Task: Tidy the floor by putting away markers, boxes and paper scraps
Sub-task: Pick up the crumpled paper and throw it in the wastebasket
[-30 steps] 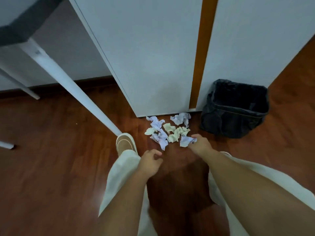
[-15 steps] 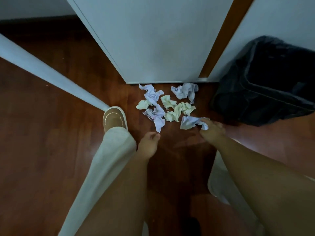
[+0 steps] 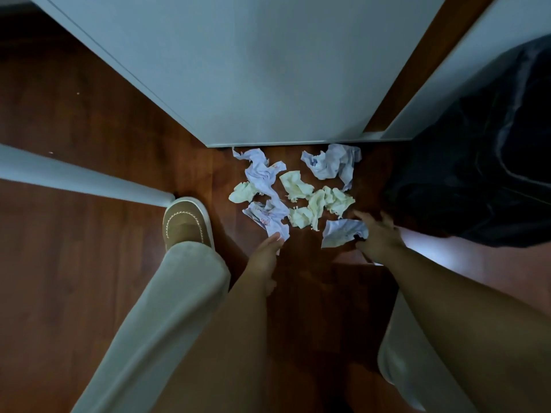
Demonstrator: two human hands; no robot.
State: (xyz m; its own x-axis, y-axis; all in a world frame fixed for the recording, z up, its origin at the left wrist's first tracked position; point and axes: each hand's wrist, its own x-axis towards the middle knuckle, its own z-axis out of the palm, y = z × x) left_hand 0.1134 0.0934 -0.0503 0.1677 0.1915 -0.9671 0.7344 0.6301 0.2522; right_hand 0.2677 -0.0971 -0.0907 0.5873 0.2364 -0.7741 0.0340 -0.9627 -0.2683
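Several crumpled paper scraps, pale lilac and pale yellow, lie in a heap [image 3: 298, 192] on the dark wood floor just in front of a white cabinet. My right hand [image 3: 377, 236] is at the heap's near right corner, its fingers and thumb closed around the right end of a lilac scrap [image 3: 340, 234] that still rests on the floor. My left hand [image 3: 264, 257] reaches in from below with its fingers extended, and the fingertips touch the lower edge of another lilac scrap [image 3: 269, 219]. No markers or boxes are in view.
A black bag-lined bin [image 3: 477, 174] stands right of the heap, against the white cabinet [image 3: 253, 70]. A white table leg [image 3: 83, 178] slants down to the floor at left, ending beside my tan shoe [image 3: 186, 225]. My legs in pale trousers frame both arms.
The view has dropped closer to the floor. My left hand has reached forward onto a lilac scrap. My right hand stays on the near right scrap, with fingers wrapped further around it.
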